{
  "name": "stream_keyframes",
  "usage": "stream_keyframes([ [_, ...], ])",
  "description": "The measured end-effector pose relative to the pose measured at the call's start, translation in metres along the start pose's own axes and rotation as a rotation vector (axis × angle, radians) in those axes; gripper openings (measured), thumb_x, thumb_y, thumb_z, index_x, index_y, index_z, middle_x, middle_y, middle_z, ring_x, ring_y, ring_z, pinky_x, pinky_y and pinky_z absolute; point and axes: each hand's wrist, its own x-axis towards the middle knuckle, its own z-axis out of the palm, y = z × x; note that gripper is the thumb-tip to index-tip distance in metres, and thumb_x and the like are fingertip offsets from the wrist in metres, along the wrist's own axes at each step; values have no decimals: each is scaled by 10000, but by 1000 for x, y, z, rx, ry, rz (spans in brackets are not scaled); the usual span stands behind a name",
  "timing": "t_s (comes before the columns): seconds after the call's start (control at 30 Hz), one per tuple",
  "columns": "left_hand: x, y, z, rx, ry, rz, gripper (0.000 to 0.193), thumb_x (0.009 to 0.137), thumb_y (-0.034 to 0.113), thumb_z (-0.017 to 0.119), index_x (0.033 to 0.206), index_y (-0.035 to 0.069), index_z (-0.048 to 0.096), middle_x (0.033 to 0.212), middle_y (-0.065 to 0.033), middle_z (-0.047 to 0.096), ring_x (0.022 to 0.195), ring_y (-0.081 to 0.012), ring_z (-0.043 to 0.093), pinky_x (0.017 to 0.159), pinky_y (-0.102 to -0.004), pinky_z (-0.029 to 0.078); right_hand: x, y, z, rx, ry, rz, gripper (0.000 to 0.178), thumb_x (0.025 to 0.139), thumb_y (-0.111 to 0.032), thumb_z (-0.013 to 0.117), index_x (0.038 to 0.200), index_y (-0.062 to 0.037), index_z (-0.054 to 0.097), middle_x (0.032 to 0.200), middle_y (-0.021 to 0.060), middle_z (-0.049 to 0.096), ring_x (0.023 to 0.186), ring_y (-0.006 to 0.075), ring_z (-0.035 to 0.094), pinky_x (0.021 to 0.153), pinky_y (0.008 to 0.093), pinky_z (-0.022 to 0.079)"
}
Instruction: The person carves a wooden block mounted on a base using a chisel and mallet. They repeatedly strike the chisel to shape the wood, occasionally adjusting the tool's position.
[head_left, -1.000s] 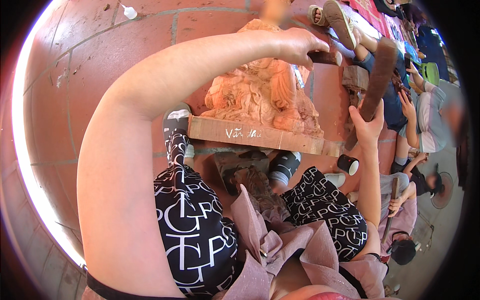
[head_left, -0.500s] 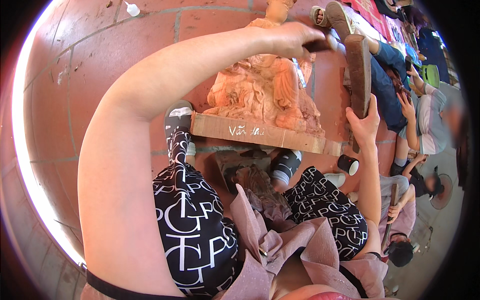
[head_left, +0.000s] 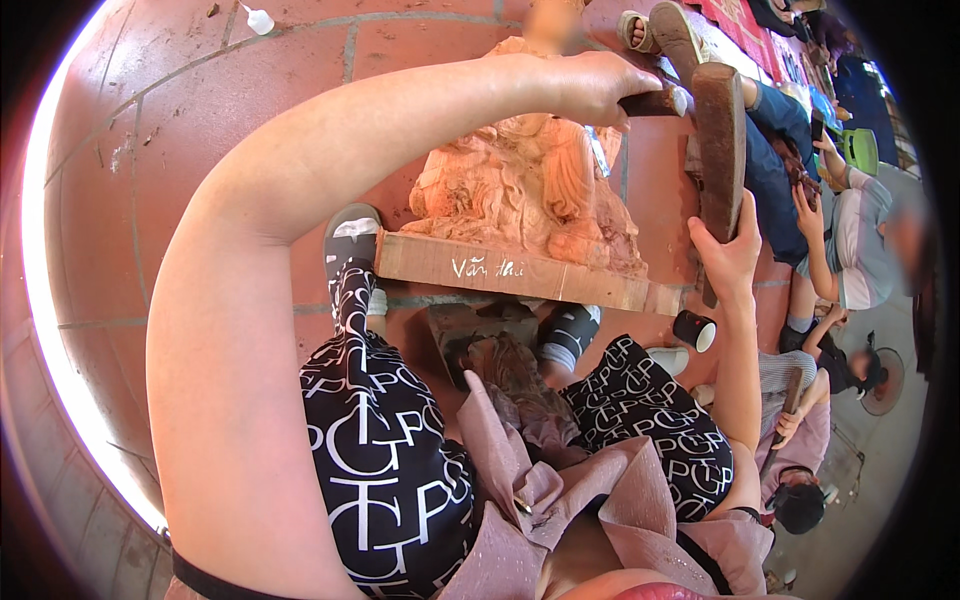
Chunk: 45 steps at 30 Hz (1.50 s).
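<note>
A carved wooden statue (head_left: 510, 190) stands in front of me on a pale block base (head_left: 520, 275) with white handwriting on it. My left hand (head_left: 595, 85) reaches across its upper part, closed round the dark handle of a chisel (head_left: 652, 103). The chisel's blade is hidden behind my hand and the statue. Gripped low in my right hand (head_left: 730, 250), a long brown wooden mallet (head_left: 717, 140) stands upright. Its upper part is close beside the butt of the chisel handle; whether they touch I cannot tell.
My shod feet and patterned trousers (head_left: 400, 440) frame the base. A dark cup (head_left: 694, 330) lies by my right forearm. Another person (head_left: 860, 240) sits at the right, legs stretched toward the statue. A white bottle (head_left: 260, 20) lies far left on the tiled floor (head_left: 230, 120).
The chisel handle, smeared by motion before, now shows sharply with its butt turned toward the mallet. The mallet has shifted very slightly. Both hands keep their hold.
</note>
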Motion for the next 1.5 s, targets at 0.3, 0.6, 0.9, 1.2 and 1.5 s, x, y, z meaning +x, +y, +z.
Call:
stream_keyframes([
  [0.3,6,-9,11,-80,-2,33,524,839,-11,694,1339,74,561,1177,-132,672,1117,-266,640,942,-376,513,-2,0,-5,60,-20,81,483,806,-28,715,1248,-48,522,720,19,608,503,76,551,427,255,422],
  [0.6,-8,-14,20,-6,43,114,557,793,111,748,1321,133,572,1197,-144,661,1112,-353,622,946,-441,501,-1,-1,1,45,82,-33,461,803,-35,737,1214,-30,529,771,16,603,572,69,564,480,263,449],
  [0.9,-24,-6,26,-179,33,75,376,826,-49,632,1178,80,621,1079,-114,668,1028,-281,656,885,-378,529,3,16,4,-296,38,-274,556,698,0,713,1230,-50,560,1098,160,626,991,376,634,850,406,520],
  [1.2,-46,1,14,-159,108,147,261,854,-98,632,1061,56,593,1042,-76,651,963,-226,638,867,-337,520,2,21,5,-321,59,-333,517,733,0,703,1227,-49,560,1070,152,643,951,316,655,840,370,523],
  [1.5,-41,-54,-23,-432,575,-18,258,830,-13,702,1054,69,603,922,-9,629,829,-126,621,769,-291,529,-6,11,-2,136,-127,41,485,756,-48,732,1204,-13,551,896,61,626,777,179,634,727,304,515],
])
